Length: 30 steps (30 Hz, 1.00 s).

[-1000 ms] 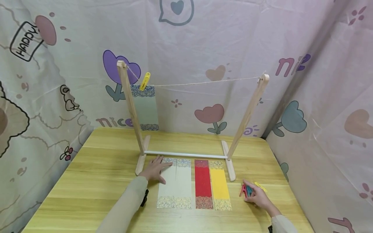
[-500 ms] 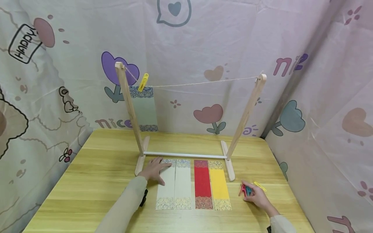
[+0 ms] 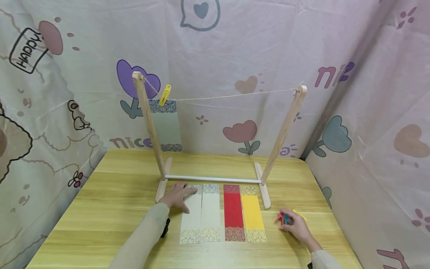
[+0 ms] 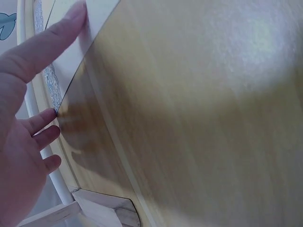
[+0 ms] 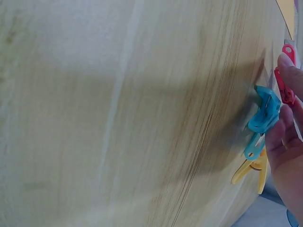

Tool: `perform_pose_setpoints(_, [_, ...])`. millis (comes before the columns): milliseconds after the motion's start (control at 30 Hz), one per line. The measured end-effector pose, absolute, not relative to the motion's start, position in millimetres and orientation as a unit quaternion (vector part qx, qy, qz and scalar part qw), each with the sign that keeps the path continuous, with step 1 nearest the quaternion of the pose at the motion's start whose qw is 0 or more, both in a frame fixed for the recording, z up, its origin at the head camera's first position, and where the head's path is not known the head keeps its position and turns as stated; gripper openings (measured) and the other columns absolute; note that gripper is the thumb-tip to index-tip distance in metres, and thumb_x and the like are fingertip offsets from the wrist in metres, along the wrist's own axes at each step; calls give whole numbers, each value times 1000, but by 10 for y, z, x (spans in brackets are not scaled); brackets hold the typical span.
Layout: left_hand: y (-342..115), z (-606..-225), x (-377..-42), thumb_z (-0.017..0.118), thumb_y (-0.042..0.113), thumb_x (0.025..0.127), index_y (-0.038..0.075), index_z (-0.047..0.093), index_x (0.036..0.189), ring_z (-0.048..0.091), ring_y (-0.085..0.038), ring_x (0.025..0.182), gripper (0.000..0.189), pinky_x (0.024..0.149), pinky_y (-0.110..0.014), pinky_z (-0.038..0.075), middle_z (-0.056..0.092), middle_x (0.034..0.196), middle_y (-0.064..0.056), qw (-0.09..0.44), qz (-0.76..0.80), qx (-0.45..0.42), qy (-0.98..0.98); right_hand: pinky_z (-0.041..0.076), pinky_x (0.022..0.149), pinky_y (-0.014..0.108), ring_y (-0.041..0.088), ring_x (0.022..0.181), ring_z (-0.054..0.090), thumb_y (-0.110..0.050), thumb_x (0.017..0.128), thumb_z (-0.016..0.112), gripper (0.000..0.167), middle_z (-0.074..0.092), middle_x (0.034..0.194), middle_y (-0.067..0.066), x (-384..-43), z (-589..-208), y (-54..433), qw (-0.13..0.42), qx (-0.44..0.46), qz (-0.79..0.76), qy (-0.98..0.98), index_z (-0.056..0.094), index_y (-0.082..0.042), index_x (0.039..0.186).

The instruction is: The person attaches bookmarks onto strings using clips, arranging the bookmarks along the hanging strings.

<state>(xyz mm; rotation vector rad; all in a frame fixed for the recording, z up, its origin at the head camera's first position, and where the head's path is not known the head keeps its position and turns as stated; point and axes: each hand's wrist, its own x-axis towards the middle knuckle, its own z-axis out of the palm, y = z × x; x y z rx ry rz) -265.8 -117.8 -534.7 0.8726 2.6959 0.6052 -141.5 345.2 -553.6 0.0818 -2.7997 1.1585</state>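
Wooden rack stands across the bench [image 3: 77, 213] toward its far edge: left post [image 3: 147, 116], right post [image 3: 284, 130], white crossbar [image 3: 215, 179] low between them, string [image 3: 231, 96] between the post tops.

Hanging strip [image 3: 169, 127] is on the string near the left post: pale, blue patterned bands at both ends, peg clip [image 3: 165, 95] (yellow) at its top edge.

Four more strips lie flat on the bench, nearer side of the crossbar, long sides running toward the near edge. Left to right: left pale strip [image 3: 190, 222], second pale strip [image 3: 210, 213], red strip [image 3: 233, 209], yellow strip [image 3: 254, 213]. The two pale ones lie side by side; a wider gap separates them from the red. All four have patterned bands at both ends.

Left hand [image 3: 176, 197]: fingers spread, at the far left corner of the left pale strip. Thumb is over that strip; can't tell whether it presses. One fingertip is right at the corner.

Right hand [image 3: 297, 226]: near the bench's right edge, to the right of the yellow strip, fingers pinching the red clip [image 5: 286, 93]. Teal clip [image 5: 265, 113] is just beside the fingers; can't tell if they touch it. Yellow clip [image 5: 245, 169] is next to the teal one, on the side toward the right edge.
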Motion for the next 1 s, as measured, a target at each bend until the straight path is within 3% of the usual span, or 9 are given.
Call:
perform_pose_setpoints(133, [-1163, -5354, -2669, 83, 36, 53, 19, 50, 128, 25, -43, 122, 84, 101, -56, 14, 33, 133, -25, 116, 202, 295, 927, 28, 94, 56, 43, 104, 47, 2, 55, 79, 56, 57, 110, 24, -1427, -5543, 3447, 83, 55, 378, -920, 60, 7, 107])
perform_pose_setpoints(233, [-1155, -5355, -2682, 83, 36, 52, 19, 52, 127, 31, -41, 116, 83, 98, -54, 20, 38, 127, -22, 109, 195, 300, 927, 23, 94, 59, 44, 102, 47, 3, 54, 79, 54, 58, 108, 22, -1426, -5548, 3441, 102, 66, 371, -921, 61, 7, 104])
perform_pose_setpoints(300, [-1152, -5348, -2692, 83, 36, 52, 18, 52, 126, 35, -37, 111, 82, 95, -51, 25, 42, 122, -19, 104, 186, 306, 928, 27, 95, 52, 42, 101, 48, 2, 54, 79, 53, 58, 108, 20, -1422, -5548, 3434, 106, 63, 366, -922, 61, 6, 103])
perform_pose_setpoints(367, [-1152, -5346, -2704, 84, 34, 52, 17, 54, 124, 38, -32, 103, 80, 91, -48, 28, 45, 114, -14, 100, 182, 310, 928, 33, 95, 35, 40, 102, 47, 2, 55, 79, 52, 57, 109, 19, -1418, -5547, 3428, 104, 54, 369, -922, 62, 5, 103])
perform_pose_setpoints(433, [-1154, -5344, -2714, 84, 33, 52, 16, 55, 122, 38, -28, 96, 78, 88, -46, 29, 45, 106, -10, 98, 177, 313, 928, 36, 87, 20, 38, 103, 48, 2, 55, 79, 50, 57, 110, 18, -1414, -5544, 3423, 100, 44, 374, -921, 62, 4, 103])
perform_pose_setpoints(500, [-1157, -5338, -2722, 85, 33, 52, 16, 56, 120, 37, -25, 92, 76, 87, -45, 30, 44, 101, -7, 97, 172, 313, 929, 36, 83, 14, 37, 101, 49, 4, 55, 79, 49, 55, 110, 19, -1416, -5537, 3417, 101, 40, 383, -917, 62, 5, 102])
perform_pose_setpoints(700, [-1164, -5332, -2734, 85, 34, 48, 19, 56, 114, 35, -23, 89, 74, 87, -45, 28, 42, 97, -3, 108, 164, 302, 933, 49, 65, 26, 27, 85, 53, 13, 54, 76, 46, 50, 110, 24, -1414, -5533, 3384, 116, 46, 412, -903, 62, 8, 98])
perform_pose_setpoints(867, [-1158, -5338, -2747, 85, 36, 44, 16, 50, 123, 32, -21, 85, 89, 82, -41, 29, 37, 91, -2, 108, 151, 292, 938, 50, 62, 25, 23, 80, 54, 13, 55, 75, 47, 49, 107, 25, -1411, -5509, 3344, 113, 33, 433, -894, 60, 10, 100])
perform_pose_setpoints(1000, [-1160, -5360, -2759, 85, 41, 41, 9, 44, 129, 35, -24, 91, 103, 85, -42, 31, 39, 96, -6, 90, 129, 284, 946, 50, 60, 23, 15, 72, 56, 17, 55, 72, 49, 52, 100, 25, -1416, -5506, 3322, 105, 15, 470, -876, 57, 12, 102])
